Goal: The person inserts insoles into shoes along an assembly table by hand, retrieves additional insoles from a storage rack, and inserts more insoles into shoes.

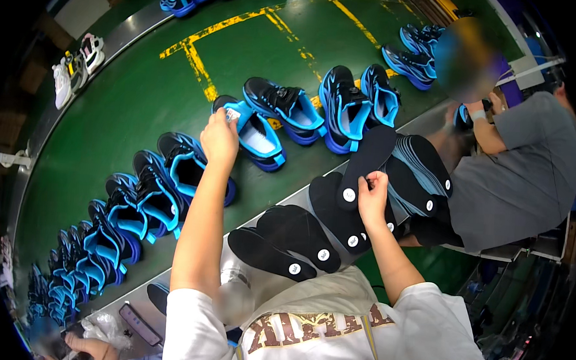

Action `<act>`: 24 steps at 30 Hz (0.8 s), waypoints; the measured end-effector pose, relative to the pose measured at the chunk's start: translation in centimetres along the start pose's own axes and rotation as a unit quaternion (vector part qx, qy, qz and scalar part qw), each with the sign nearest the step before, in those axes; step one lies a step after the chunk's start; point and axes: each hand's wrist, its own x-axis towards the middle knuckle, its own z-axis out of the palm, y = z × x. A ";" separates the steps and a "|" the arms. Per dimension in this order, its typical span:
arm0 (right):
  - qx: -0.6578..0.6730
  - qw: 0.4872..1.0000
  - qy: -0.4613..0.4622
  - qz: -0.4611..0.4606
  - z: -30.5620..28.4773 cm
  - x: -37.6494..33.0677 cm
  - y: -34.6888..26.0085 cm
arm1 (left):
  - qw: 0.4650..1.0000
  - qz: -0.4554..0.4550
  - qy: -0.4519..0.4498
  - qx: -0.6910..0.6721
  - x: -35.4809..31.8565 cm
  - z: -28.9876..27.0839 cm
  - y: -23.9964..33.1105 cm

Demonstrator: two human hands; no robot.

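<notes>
My left hand (pixel 218 138) is closed on the tongue of a black and blue sneaker (pixel 259 139) that stands on the green work surface. A pale lining shows inside that shoe. Between the fingers and thumb of my right hand (pixel 374 196) is a black insole (pixel 369 152) with a round white sticker at its heel. The insole is held over piles of others beside me. Closest to the right hand are a pile of black insoles (pixel 329 198) and a thick stack with blue-grey edges (pixel 426 162). Another pair of insoles (pixel 285 235) lies nearer my body.
Many similar sneakers (pixel 114 203) line the left of the green surface (pixel 136 100), with more (pixel 347 105) to the right. Yellow lines (pixel 211 29) mark its far part. A co-worker in a grey shirt (pixel 523 173) sits at the right. A phone (pixel 140 323) lies lower left.
</notes>
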 end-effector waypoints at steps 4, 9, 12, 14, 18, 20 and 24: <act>-0.055 0.993 -0.103 -0.004 -9.4 2.7 -3.1 | 0.993 -0.082 -0.063 -0.056 1.4 -1.3 -1.0; -0.438 0.867 -0.179 -0.155 -17.8 8.8 -0.7 | 0.990 -0.017 -0.138 -0.006 3.3 -2.3 0.3; -0.486 0.795 -0.098 -0.349 -15.1 6.6 -2.4 | 0.973 0.097 -0.149 0.145 2.8 -2.1 1.8; -0.311 0.870 -0.108 -0.367 -9.0 2.3 -5.7 | 0.941 0.181 -0.134 0.251 1.4 -2.5 0.9; -0.253 0.768 -0.482 -0.336 0.8 -9.4 -9.4 | 0.915 0.257 -0.206 0.235 -0.1 -3.1 1.3; -0.312 0.712 -0.483 -0.404 3.3 -13.1 -7.7 | 0.965 0.150 -0.213 -0.018 -0.8 -4.2 3.6; -0.416 0.656 -0.502 -0.380 5.5 -15.2 -6.1 | 0.931 0.030 -0.150 -0.331 -1.3 -6.4 2.0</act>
